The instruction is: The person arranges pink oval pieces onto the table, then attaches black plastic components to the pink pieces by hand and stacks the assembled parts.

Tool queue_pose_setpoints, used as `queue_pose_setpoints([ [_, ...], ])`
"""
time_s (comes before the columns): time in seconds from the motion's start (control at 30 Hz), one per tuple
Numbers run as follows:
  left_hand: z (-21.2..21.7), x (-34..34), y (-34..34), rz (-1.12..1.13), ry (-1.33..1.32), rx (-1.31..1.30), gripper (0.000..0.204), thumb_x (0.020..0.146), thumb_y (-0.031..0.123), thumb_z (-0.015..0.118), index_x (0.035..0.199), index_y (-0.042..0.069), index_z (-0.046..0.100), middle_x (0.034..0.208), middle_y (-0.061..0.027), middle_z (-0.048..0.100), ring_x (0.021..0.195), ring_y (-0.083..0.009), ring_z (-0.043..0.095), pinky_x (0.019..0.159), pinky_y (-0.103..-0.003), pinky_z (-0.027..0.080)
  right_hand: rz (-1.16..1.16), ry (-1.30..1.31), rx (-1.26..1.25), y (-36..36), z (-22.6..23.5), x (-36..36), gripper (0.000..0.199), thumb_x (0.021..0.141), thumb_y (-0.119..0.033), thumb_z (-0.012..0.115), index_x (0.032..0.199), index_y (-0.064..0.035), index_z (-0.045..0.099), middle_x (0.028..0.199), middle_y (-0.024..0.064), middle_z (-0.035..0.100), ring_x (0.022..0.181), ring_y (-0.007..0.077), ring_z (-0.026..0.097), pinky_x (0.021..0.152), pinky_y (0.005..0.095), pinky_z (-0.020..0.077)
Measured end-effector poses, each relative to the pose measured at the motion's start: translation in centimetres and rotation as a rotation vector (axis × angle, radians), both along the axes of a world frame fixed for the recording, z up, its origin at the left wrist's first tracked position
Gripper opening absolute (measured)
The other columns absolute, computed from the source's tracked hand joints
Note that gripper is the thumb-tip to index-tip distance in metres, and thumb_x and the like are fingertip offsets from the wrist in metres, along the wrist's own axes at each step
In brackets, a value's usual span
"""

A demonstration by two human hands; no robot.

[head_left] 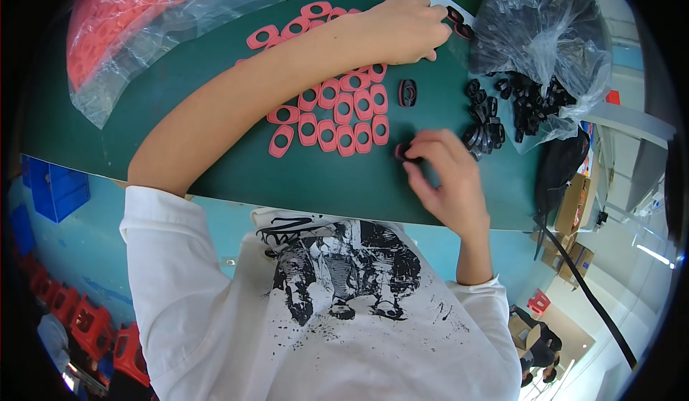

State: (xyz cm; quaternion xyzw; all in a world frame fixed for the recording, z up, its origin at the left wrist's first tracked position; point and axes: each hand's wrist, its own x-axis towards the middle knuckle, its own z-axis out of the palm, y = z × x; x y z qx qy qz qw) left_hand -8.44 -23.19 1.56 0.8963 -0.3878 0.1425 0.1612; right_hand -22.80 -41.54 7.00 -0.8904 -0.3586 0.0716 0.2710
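Right hand (453, 180): thumb and fingers pinched on a black-and-pink piece (402, 153), just right of the pink frames (344, 119). Left hand (410, 31): curled beyond their far-right corner; contents, I cannot tell. The left forearm (287, 66) crosses over them; a low sweep could scatter several.

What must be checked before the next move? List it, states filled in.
1. Right hand has a piece: ok, pinched, though blurred.
2. Left hand holding something: cannot tell, its underside is hidden.
3. Left arm clear of the pink rings: not ok, it crosses over them.
4. Black parts at hand: ok, heaped right of the rings.
5. All rings countable: not ok, the arm hides some.
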Motion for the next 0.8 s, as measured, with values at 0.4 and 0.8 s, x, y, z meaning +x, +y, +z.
queue_pose_setpoints([
  [0.4,0.0,-0.1,0.1,0.016,0.066,-0.053,0.033,0.080,0.025,0.075,0.103,0.004,0.063,0.104,-0.0089,0.057,0.100,-0.0261,0.060,0.081,-0.038,0.054,-0.306,-0.224,0.223,2.8,-3.2,3.6,0.016,0.080,0.000,0.073,0.092,0.0010,0.064,0.085,0.0085,0.062,0.060,0.0135,0.054,0.053,0.0242,0.0442],
  [0.8,0.2,0.7,0.9,-0.065,0.165,-0.173,0.049,0.078,0.023,0.076,0.119,0.004,0.058,0.106,-0.0109,0.059,0.103,-0.0306,0.058,0.086,-0.041,0.051,-0.340,-0.391,0.232,1.3,-0.3,6.0,0.016,0.080,0.003,0.071,0.093,0.0019,0.062,0.087,0.0073,0.062,0.064,0.0104,0.056,0.059,0.0235,0.0472],
])
